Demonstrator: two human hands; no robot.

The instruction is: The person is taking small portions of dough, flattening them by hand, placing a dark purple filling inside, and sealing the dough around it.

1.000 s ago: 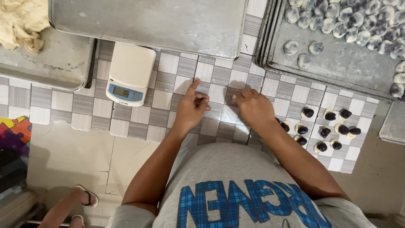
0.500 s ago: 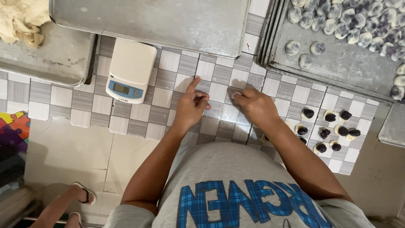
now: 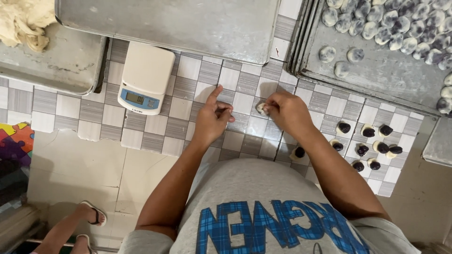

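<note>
My right hand [image 3: 288, 110] pinches a small pale dough piece [image 3: 260, 109] just above the grey-and-white checked tile counter [image 3: 188, 89]. My left hand [image 3: 213, 117] rests beside it on the counter, index finger stretched out, the other fingers curled, nothing in it. To the right of my right forearm lie several small dough discs topped with dark filling balls [image 3: 367, 141]. One more disc with filling [image 3: 297, 153] lies close to my right wrist.
A white kitchen scale [image 3: 146, 77] stands left of my hands. An empty metal tray [image 3: 179, 21] lies behind them, a tray with a dough lump [image 3: 26, 21] at far left, and a tray [image 3: 376, 75] of several shaped pieces at right. Another person's sandalled foot [image 3: 89, 214] is on the floor below left.
Both hands have drawn slightly apart. My right hand has lifted the small dough piece between its fingertips, and the left hand's fingers have curled with the index pointing out.
</note>
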